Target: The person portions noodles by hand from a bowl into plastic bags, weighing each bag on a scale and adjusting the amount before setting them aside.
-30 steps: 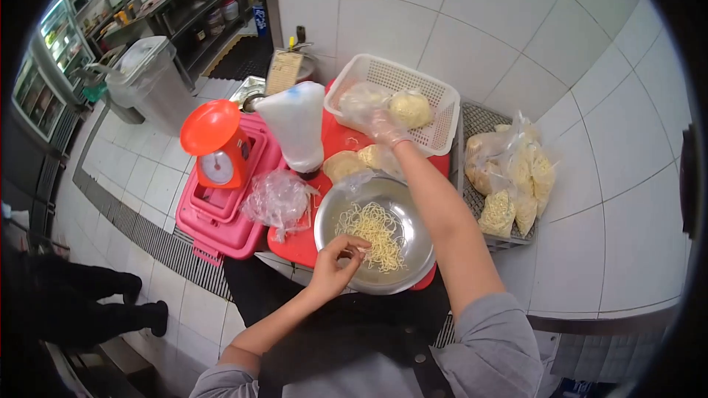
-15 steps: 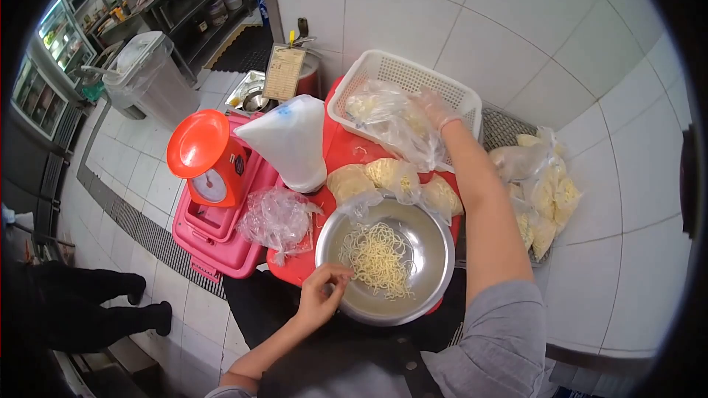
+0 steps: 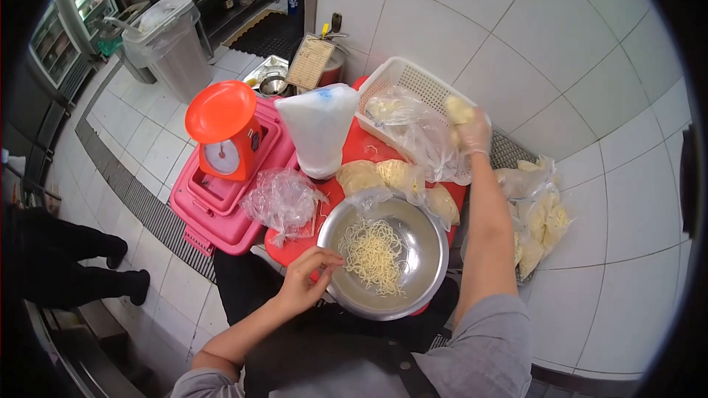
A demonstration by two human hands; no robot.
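My right hand [image 3: 472, 133], in a clear plastic glove, is closed around a pale yellow clump of noodles [image 3: 459, 110] above the right end of a white perforated basket [image 3: 402, 66]. Inside that basket lies a large clear plastic bag [image 3: 413, 129] with some noodles showing through. On the near side, a steel bowl [image 3: 428, 265] holds a loose heap of thin yellow noodles [image 3: 372, 256]. The fingers of my left hand [image 3: 306, 276] are bent together at the bowl's left rim. Several bagged noodle portions [image 3: 398, 177] sit just behind the bowl.
An orange dial scale [image 3: 225, 129] stands on a pink lidded box [image 3: 210, 214] at left. Near it are a crumpled clear bag [image 3: 284, 203] and a tall white bag [image 3: 321, 125]. More bagged noodles [image 3: 546, 214] lie by the right wall. Another person's legs [image 3: 70, 258] show at far left.
My right hand has come up from the bag in the basket and moved right, now with a noodle clump in it. My left hand stays at the bowl's rim. The view has shifted.
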